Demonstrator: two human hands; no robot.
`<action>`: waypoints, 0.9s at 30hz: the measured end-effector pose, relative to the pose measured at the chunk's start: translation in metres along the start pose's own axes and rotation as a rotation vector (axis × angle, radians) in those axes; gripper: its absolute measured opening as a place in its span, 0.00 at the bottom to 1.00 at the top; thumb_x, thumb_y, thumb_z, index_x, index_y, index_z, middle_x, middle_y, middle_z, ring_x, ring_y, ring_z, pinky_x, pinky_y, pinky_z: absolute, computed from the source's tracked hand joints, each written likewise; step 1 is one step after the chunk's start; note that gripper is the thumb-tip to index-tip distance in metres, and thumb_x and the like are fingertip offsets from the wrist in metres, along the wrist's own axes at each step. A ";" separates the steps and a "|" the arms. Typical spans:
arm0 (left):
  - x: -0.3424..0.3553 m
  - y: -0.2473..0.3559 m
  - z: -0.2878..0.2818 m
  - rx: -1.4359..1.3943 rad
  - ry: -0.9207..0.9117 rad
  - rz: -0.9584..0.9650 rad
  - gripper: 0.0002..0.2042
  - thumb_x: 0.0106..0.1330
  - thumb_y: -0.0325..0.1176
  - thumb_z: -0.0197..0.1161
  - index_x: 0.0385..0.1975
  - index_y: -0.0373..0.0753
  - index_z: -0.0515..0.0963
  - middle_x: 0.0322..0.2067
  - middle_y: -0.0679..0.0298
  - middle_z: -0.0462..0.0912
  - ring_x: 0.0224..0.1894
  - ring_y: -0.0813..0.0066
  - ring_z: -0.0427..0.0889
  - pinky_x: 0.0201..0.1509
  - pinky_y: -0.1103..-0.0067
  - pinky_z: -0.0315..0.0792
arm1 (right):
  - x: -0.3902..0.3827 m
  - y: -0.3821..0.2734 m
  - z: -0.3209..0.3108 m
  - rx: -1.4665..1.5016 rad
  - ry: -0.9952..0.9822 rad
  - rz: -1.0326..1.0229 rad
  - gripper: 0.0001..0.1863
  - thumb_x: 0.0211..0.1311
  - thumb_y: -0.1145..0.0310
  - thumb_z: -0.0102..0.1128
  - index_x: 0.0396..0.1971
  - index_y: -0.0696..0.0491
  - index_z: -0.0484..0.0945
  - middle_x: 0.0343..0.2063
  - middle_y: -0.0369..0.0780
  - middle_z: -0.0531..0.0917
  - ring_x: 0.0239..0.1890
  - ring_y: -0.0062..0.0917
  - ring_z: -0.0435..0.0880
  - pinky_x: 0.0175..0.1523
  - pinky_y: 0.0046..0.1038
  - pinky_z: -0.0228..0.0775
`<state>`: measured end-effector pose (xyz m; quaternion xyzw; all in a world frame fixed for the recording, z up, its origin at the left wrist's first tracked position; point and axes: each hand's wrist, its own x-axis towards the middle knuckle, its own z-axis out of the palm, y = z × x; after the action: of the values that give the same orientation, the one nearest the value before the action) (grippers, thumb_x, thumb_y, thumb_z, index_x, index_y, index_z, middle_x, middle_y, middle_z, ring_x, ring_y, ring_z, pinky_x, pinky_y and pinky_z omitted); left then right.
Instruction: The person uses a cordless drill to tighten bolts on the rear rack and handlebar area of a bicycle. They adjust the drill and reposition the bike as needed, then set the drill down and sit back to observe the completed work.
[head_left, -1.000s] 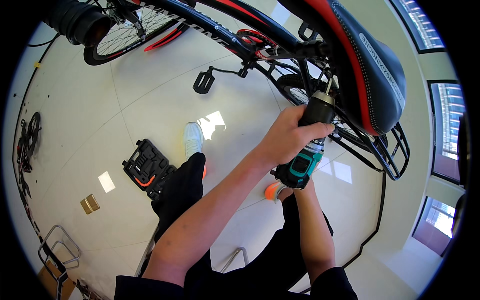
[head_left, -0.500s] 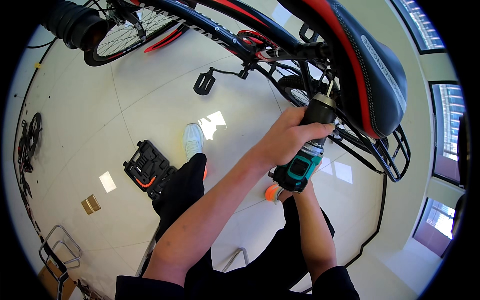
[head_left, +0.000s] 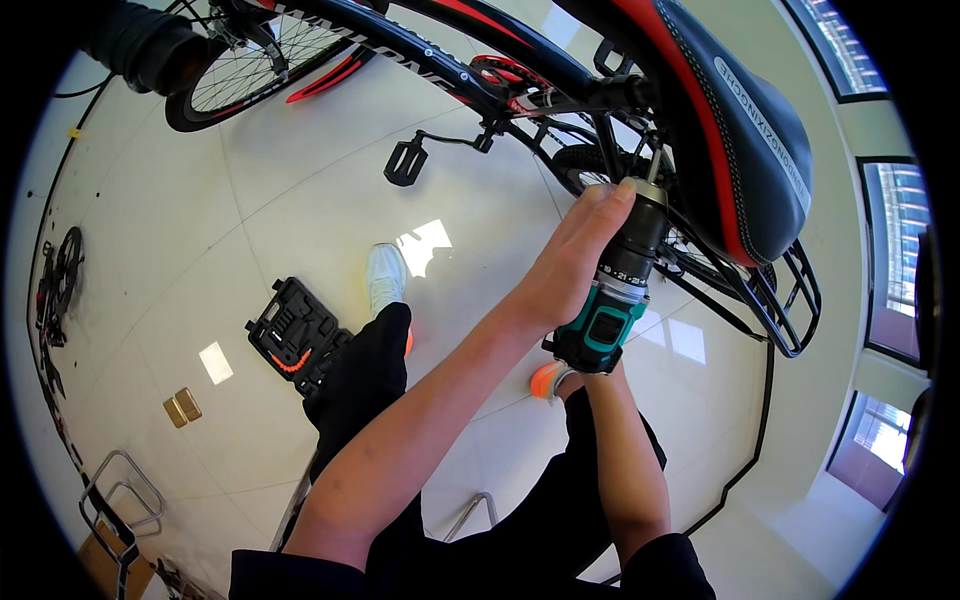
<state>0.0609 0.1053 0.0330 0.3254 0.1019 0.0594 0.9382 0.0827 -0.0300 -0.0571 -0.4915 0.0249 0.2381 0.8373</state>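
A teal-and-black cordless drill (head_left: 604, 328) points away from me, its silver-tipped chuck and slim bit (head_left: 656, 162) reaching under the black-and-red saddle (head_left: 735, 140) of a bicycle (head_left: 425, 65). My left hand (head_left: 575, 255) is closed around the drill's left side behind the chuck, its thumb stretched along the black front part. From below, my right hand (head_left: 604, 378) comes up under the drill body at the handle. Its fingers are hidden by the drill. Whether the bit touches anything on the bicycle is hard to see among the dark parts near the seat post.
The bicycle's pedal (head_left: 406, 162) sticks out toward me, and its rear rack (head_left: 797, 312) lies beyond the saddle. On the tiled floor sits an open black tool case (head_left: 293, 330) beside my left leg. Farther left are a small gold-coloured object (head_left: 182, 408) and a metal-framed chair (head_left: 118, 490).
My left thumb has shifted from across the top of the drill to its left side, up by the chuck. The drill has turned slightly and its collar is now uncovered.
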 end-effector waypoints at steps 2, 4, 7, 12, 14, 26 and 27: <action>0.001 -0.005 -0.007 0.023 -0.010 0.012 0.21 0.75 0.53 0.42 0.42 0.43 0.75 0.33 0.71 0.77 0.34 0.86 0.74 0.42 0.84 0.70 | -0.001 -0.003 0.002 -0.333 -0.043 -0.228 0.17 0.57 0.75 0.63 0.48 0.55 0.74 0.37 0.38 0.82 0.36 0.24 0.82 0.41 0.26 0.75; 0.004 -0.007 -0.009 0.059 0.000 0.047 0.23 0.75 0.54 0.40 0.43 0.43 0.76 0.33 0.71 0.79 0.35 0.87 0.75 0.42 0.84 0.70 | -0.004 -0.009 0.014 -0.663 -0.091 -0.451 0.17 0.58 0.74 0.63 0.48 0.55 0.74 0.37 0.38 0.82 0.36 0.24 0.82 0.41 0.26 0.75; 0.005 -0.005 -0.007 0.094 0.019 0.086 0.24 0.76 0.54 0.39 0.45 0.40 0.76 0.35 0.69 0.79 0.37 0.85 0.75 0.44 0.84 0.70 | -0.004 -0.011 0.012 -0.923 -0.132 -0.591 0.16 0.61 0.73 0.61 0.48 0.55 0.74 0.37 0.37 0.81 0.36 0.25 0.82 0.41 0.27 0.75; 0.003 0.006 -0.004 0.066 -0.007 0.050 0.25 0.76 0.54 0.38 0.49 0.38 0.75 0.39 0.68 0.78 0.41 0.84 0.75 0.49 0.83 0.69 | -0.007 -0.008 0.008 -0.945 -0.129 -0.593 0.15 0.63 0.71 0.58 0.49 0.55 0.73 0.37 0.37 0.81 0.36 0.23 0.81 0.41 0.26 0.75; 0.008 0.006 -0.004 0.067 0.011 0.060 0.26 0.76 0.54 0.38 0.49 0.38 0.75 0.39 0.69 0.78 0.41 0.84 0.75 0.51 0.82 0.68 | -0.007 -0.005 0.007 -0.863 -0.125 -0.529 0.14 0.64 0.71 0.56 0.49 0.55 0.73 0.38 0.38 0.80 0.36 0.23 0.81 0.41 0.25 0.75; 0.003 0.017 0.000 0.050 -0.020 -0.059 0.32 0.73 0.62 0.36 0.43 0.36 0.77 0.33 0.57 0.83 0.36 0.72 0.82 0.46 0.77 0.75 | -0.002 -0.009 0.013 -0.713 -0.170 -0.523 0.17 0.70 0.61 0.50 0.53 0.54 0.70 0.43 0.38 0.78 0.41 0.24 0.81 0.45 0.28 0.75; 0.003 0.016 0.005 0.046 -0.009 -0.077 0.33 0.72 0.63 0.36 0.43 0.36 0.77 0.32 0.56 0.83 0.34 0.71 0.83 0.44 0.76 0.76 | 0.000 -0.004 0.003 -0.166 -0.199 -0.158 0.19 0.70 0.58 0.50 0.53 0.54 0.69 0.44 0.38 0.78 0.42 0.25 0.81 0.46 0.29 0.75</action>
<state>0.0638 0.1156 0.0461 0.3428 0.1113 0.0193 0.9326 0.0834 -0.0294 -0.0525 -0.5334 -0.1169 0.2201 0.8083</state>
